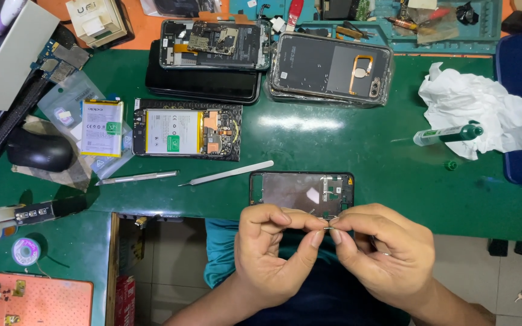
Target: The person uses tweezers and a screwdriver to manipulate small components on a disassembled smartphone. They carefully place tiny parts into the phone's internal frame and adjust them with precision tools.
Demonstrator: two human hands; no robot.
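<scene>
My left hand (273, 250) and my right hand (379, 247) meet fingertip to fingertip over the table's near edge, both pinching one tiny metal part (328, 227) between thumb and forefinger. Just beyond the fingers lies a black phone frame (300, 188), empty inside, flat on the green table (345, 139). An opened phone (187, 130) with a white battery showing lies to the left, with tweezers (228, 173) and a thin metal pry tool (137, 177) in front of it.
Stacked phones and a clear-cased back cover (331, 67) sit at the rear. A loose battery (101, 128) and a black mouse (39, 151) are at left. Crumpled white tissue (484, 108) and a green-tipped syringe (445, 134) lie at right. A solder spool (26, 250) sits lower left.
</scene>
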